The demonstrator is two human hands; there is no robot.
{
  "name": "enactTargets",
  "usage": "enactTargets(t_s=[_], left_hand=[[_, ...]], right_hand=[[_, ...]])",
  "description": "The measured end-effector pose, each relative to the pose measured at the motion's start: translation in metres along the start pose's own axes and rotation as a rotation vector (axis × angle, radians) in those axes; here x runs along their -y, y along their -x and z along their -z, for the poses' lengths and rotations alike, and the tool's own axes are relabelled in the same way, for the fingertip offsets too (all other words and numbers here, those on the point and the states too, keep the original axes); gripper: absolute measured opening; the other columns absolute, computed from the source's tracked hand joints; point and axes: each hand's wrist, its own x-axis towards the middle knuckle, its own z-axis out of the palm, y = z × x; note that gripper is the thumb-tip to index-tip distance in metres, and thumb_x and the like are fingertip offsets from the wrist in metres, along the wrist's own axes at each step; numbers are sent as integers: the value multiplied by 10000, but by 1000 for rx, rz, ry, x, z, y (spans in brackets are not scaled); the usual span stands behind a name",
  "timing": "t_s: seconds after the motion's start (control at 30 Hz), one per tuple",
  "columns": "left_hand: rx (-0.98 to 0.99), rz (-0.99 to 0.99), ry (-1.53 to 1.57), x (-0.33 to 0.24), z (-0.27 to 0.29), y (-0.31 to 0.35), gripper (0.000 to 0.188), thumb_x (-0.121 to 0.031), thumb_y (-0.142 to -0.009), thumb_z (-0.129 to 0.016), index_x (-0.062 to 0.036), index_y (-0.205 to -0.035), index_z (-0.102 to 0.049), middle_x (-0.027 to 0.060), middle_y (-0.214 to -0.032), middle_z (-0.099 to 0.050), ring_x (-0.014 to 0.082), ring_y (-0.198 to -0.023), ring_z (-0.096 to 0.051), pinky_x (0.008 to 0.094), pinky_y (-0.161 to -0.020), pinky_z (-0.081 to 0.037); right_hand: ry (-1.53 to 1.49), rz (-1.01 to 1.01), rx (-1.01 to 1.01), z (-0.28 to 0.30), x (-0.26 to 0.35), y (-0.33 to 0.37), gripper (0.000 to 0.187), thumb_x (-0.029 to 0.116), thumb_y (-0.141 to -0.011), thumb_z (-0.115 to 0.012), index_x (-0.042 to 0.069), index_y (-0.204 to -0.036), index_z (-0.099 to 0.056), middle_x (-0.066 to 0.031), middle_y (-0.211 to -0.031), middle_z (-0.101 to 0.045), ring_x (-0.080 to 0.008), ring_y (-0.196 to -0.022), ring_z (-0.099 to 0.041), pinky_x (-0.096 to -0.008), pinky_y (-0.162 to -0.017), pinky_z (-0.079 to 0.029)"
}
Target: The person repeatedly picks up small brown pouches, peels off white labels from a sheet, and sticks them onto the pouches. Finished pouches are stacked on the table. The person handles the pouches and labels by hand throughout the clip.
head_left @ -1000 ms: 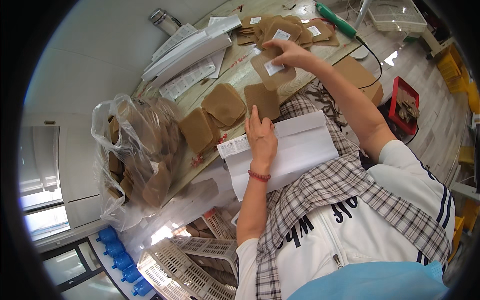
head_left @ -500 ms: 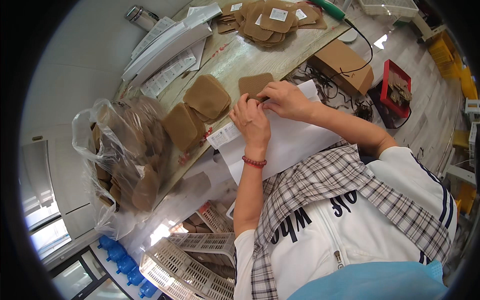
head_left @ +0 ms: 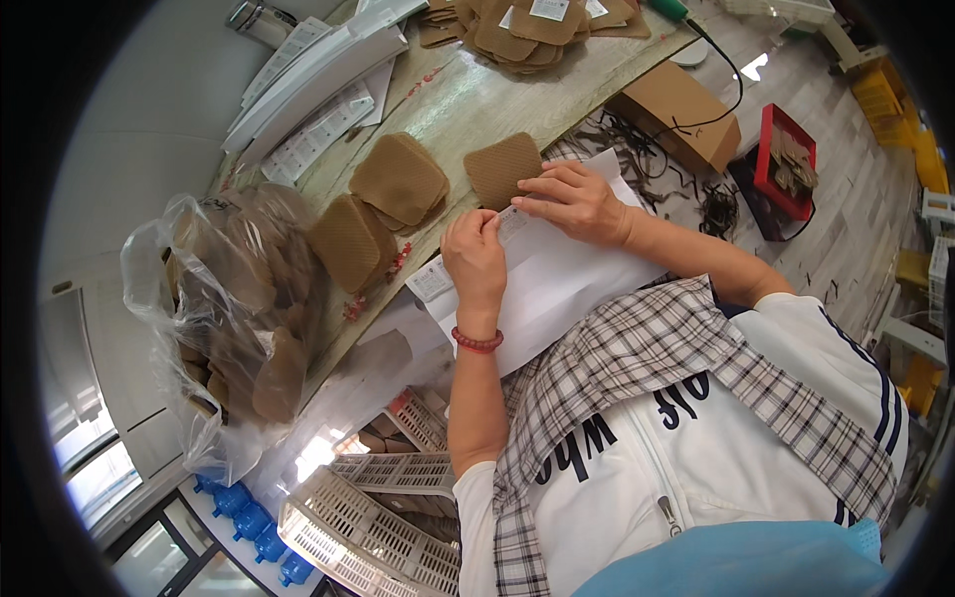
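A brown, rounded-square textured pad (head_left: 500, 171) lies at the table's edge, just beyond a white label sheet (head_left: 572, 274). The sheet stretches from the table toward my lap, with a row of printed labels along its far edge. My left hand (head_left: 475, 257) is closed over that edge, thumb against curled fingers; anything pinched there is too small to make out. My right hand (head_left: 585, 207) lies with fingers stretched out, fingertips at the pad's near right corner and the sheet. To the left sit two small stacks of similar pads, one upper (head_left: 398, 179) and one lower (head_left: 350, 244).
A clear plastic bag (head_left: 234, 318) full of brown pads hangs at the table's left. Paper sheets (head_left: 318, 90) and a pile of labelled pads (head_left: 522, 35) occupy the far side. At right are a cardboard box (head_left: 681, 114) and a red box (head_left: 786, 169). White crates (head_left: 363, 527) stand below.
My hands, together at the sheet's edge before, have moved apart. The left went left and closed; the right's fingers straightened out at the pad. The view shifted slightly.
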Motion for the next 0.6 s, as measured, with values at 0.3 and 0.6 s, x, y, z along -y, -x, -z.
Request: enactTargets(t_s=[0.3, 0.6], left_hand=[[51, 139, 128, 7, -3, 2, 129, -113, -855, -646, 6, -824, -687, 140, -771, -659, 306, -767, -615, 418, -743, -458], [77, 201, 151, 8, 0, 2, 131, -107, -863, -648, 14, -856, -696, 148, -766, -664, 285, -743, -626, 391, -709, -473]], right_hand=[[-8, -5, 33, 5, 6, 5, 294, 131, -758, -750, 134, -1051, -729, -47, -1150, -667, -199, -913, -632, -403, -970, -494], [-37, -111, 52, 0, 12, 5, 345, 104, -729, -776, 125, -1071, -732, -35, -1120, -664, -211, -961, -628, -413, -972, -491]])
